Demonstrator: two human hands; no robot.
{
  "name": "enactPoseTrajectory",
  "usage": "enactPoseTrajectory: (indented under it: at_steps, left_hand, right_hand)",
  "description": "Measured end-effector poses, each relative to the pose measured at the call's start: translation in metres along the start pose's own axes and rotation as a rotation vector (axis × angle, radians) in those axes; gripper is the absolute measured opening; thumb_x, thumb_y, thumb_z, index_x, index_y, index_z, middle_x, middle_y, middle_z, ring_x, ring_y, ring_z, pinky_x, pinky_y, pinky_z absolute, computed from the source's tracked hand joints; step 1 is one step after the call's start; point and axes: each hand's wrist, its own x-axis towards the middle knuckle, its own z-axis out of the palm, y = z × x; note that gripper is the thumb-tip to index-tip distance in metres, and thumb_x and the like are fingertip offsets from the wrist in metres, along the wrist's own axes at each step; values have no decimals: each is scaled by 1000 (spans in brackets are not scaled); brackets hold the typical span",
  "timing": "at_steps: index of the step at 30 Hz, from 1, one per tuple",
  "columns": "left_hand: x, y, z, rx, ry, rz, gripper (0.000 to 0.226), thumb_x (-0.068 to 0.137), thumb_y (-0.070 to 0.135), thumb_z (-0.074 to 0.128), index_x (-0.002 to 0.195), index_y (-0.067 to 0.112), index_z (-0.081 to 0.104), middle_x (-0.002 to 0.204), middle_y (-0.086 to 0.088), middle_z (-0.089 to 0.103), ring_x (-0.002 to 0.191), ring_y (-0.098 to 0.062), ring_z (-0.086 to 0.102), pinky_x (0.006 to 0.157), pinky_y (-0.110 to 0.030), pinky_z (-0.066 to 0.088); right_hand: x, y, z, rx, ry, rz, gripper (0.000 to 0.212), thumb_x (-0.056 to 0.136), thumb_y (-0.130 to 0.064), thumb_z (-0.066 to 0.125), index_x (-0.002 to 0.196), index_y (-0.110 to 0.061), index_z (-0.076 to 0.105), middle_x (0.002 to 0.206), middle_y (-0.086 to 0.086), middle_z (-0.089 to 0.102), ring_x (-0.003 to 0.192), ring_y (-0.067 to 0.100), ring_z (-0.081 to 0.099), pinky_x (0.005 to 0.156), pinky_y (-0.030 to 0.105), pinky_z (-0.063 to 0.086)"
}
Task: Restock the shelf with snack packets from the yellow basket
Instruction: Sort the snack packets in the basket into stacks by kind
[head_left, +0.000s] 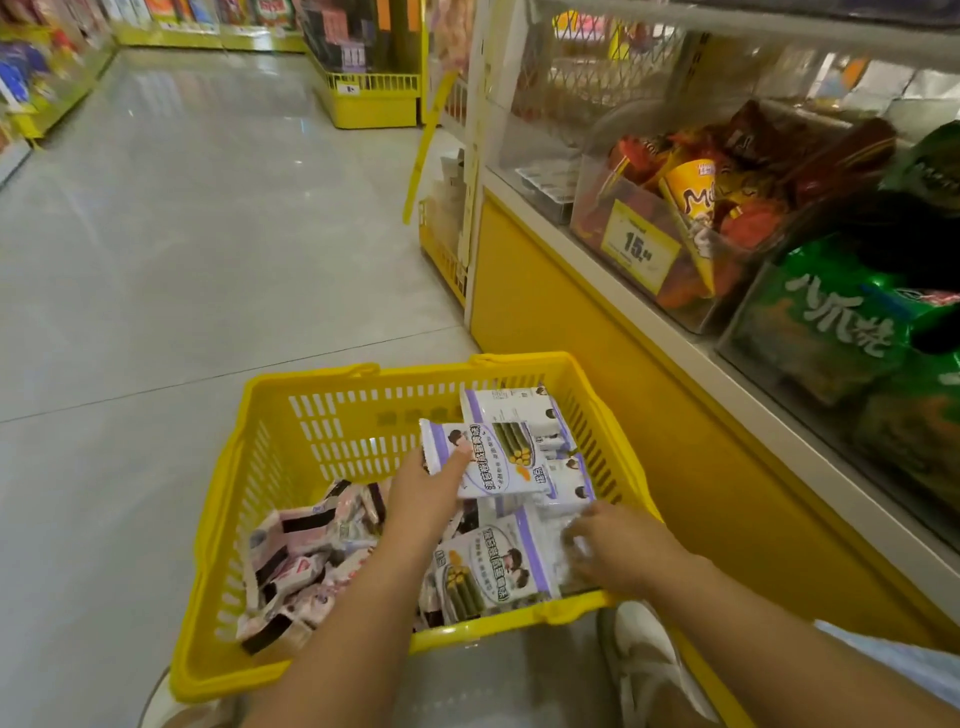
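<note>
Low centre, our left hand (426, 493) pinches a snack packet (491, 457), thumb on top, lifted above the yellow basket (363, 372) ready for the shelf (571, 338) at right, while our right hand's (621, 551) blurred fingers curl onto a second packet (498, 571), grip unclear, seemingly gathering a batch.

Shop aisle — stocked shelves (753, 218), price tag (640, 246)

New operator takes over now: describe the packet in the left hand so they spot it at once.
Find the yellow basket on the floor beside the yellow shelf. Over its right half, the left hand holds a white-and-purple packet. Unlike the matching packets below it, it sits topmost and tilted, the thumb pressed on its left end.
</note>
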Motion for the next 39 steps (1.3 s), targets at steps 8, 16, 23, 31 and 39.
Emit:
enactPoseTrajectory:
  at_steps: [8,16,23,31,39]
  left_hand:
    - [28,-32,57,214,-149,-59,49,95,46,51,130,11,53,124,-12,59,106,-24,59,95,-44,47]
    - [50,-36,31,307,-341,-88,29,95,36,47,117,25,62,113,6,63,102,-15,58,93,-38,47]
    - [29,-33,-5,1122,-765,-14,51,89,39,61,135,22,45,135,1,51,120,-22,51,90,-28,43]
    - [26,-10,7,791,-593,159,31,77,45,76,101,30,64,97,14,59,95,-7,59,73,-24,44]
    - [11,-12,35,323,-452,101,22,86,31,71,104,28,58,98,5,58,80,-2,57,62,-15,41]
  right_hand:
    - [15,7,5,313,179,205,23,89,-18,49,108,-24,60,117,0,60,102,19,59,80,31,50]
    - [34,3,11,244,144,-59,51,94,-35,48,144,-37,34,156,-6,22,143,18,17,114,40,24]
    - [30,8,2,345,245,-80,39,97,-28,45,135,-28,50,145,-5,43,134,15,33,109,35,33]
    - [16,0,-11,612,214,-9,34,87,-23,60,119,-31,59,116,-9,61,96,7,55,77,23,46]
    - [17,-2,-14,676,116,-45,37,85,-22,61,122,-25,61,125,-7,62,114,9,56,86,21,45]
